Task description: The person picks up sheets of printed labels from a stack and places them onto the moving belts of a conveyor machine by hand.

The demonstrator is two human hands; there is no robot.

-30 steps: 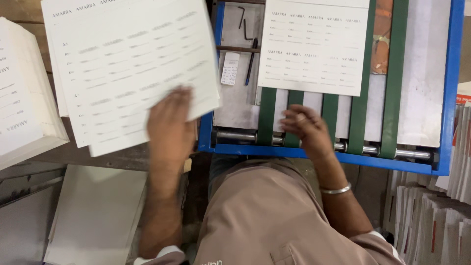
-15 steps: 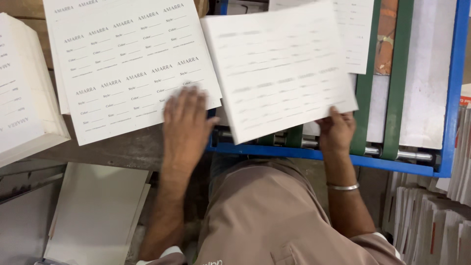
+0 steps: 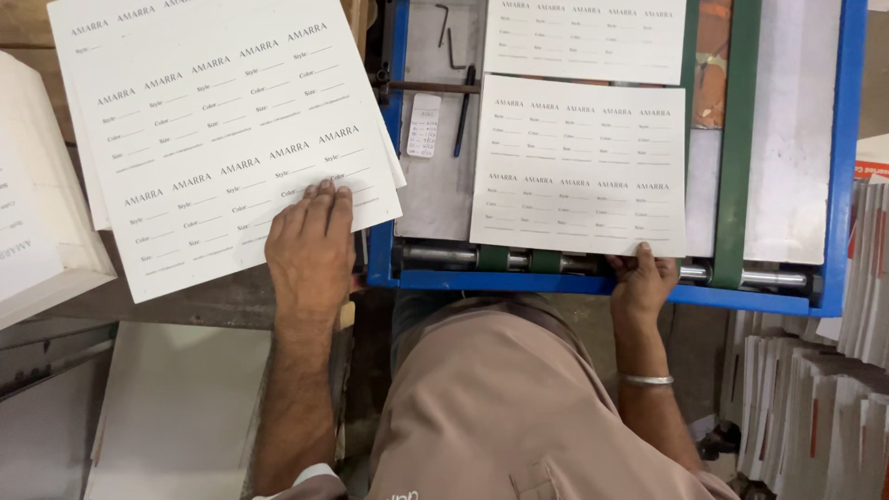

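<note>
My left hand (image 3: 310, 245) lies flat, palm down, on the near right corner of a pile of white printed label sheets (image 3: 213, 139) on a wooden bench. My right hand (image 3: 642, 278) pinches the near edge of a single printed sheet (image 3: 579, 167). That sheet lies flat on the bed of a blue-framed machine (image 3: 843, 139), its near edge over the metal roller (image 3: 444, 255). A second printed sheet (image 3: 583, 37) lies farther along the bed. I wear a metal bangle on my right wrist.
Green belts (image 3: 741, 139) run along the machine bed. A dark pen and a hex key (image 3: 460, 102) lie on its grey plate. A thick white paper stack (image 3: 37, 213) sits at the far left, blank sheets (image 3: 176, 407) lie below it, and upright bundles (image 3: 833, 389) stand at the right.
My right hand carried a printed sheet across from the left pile and laid it flat on the machine bed. My left hand stayed pressed on the pile.
</note>
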